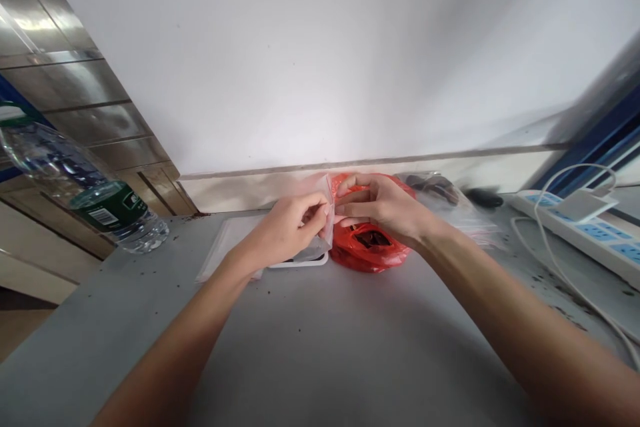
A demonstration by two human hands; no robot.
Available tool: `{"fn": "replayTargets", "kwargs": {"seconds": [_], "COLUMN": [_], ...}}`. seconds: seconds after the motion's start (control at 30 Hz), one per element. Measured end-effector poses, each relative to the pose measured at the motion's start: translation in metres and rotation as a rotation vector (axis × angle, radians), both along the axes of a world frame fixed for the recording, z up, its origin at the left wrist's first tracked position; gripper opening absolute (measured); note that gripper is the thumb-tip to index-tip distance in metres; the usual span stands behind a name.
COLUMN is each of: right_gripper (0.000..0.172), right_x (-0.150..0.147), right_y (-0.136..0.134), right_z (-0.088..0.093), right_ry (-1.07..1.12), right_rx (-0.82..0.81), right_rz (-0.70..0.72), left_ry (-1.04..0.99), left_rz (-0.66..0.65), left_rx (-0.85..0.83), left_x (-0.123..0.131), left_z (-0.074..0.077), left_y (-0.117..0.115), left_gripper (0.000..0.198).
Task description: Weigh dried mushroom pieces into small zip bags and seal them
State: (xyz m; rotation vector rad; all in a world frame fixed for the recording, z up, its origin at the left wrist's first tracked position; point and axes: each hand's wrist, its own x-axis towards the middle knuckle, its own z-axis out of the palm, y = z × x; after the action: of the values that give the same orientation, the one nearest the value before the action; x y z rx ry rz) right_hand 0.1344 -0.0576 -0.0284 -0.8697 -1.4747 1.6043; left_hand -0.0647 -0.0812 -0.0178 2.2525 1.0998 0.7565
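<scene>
My left hand (290,223) and my right hand (380,205) meet above the grey table (320,333), both pinching the top edge of a small clear plastic bag (326,213). Fingers of both hands are closed on the bag's rim. Right behind and below my right hand lies a red plastic bag (367,250) with something dark inside it. Under my left hand a flat clear bag (225,247) and a white-edged object (300,261) rest on the table.
A plastic water bottle (85,190) with a green label stands at the left edge. At the right lie a white power strip (585,227) with a plugged charger and cable, more clear bags (450,203), and a dark object (483,198) by the wall. Dark crumbs dot the tabletop.
</scene>
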Motion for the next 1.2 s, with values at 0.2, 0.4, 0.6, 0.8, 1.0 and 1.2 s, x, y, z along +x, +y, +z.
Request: {"fn": "replayTargets", "kwargs": {"seconds": [0.2,0.4,0.6,0.8,1.0,1.2], "right_gripper": [0.029,0.035,0.013,0.021,0.007,0.072], "right_x": [-0.002,0.0,0.0,-0.005,-0.005,-0.004], "right_y": [-0.006,-0.004,0.0,0.001,0.0,-0.002], "right_z": [0.005,0.003,0.001,-0.004,-0.008,-0.003], "right_ry": [-0.055,-0.048,-0.227,-0.583,-0.64,-0.627], "right_rx": [0.018,0.036,0.213,0.607,0.625,0.603], "right_rz": [-0.042,0.001,-0.195,-0.271,-0.327,-0.153], "left_ry": [0.049,0.037,0.012,0.014,0.161,0.147], "left_rz": [0.019,0.007,0.047,0.099,-0.034,0.103], "left_rx": [0.038,0.024,0.04,0.072,0.266,0.52], "left_x": [0.001,0.0,0.0,0.0,0.008,-0.002], "left_z": [-0.001,-0.005,-0.002,0.0,-0.001,-0.009], "left_y": [0.002,0.005,0.003,0.001,-0.008,0.007], "left_gripper": [0.029,0.031,0.025,0.021,0.025,0.071]}}
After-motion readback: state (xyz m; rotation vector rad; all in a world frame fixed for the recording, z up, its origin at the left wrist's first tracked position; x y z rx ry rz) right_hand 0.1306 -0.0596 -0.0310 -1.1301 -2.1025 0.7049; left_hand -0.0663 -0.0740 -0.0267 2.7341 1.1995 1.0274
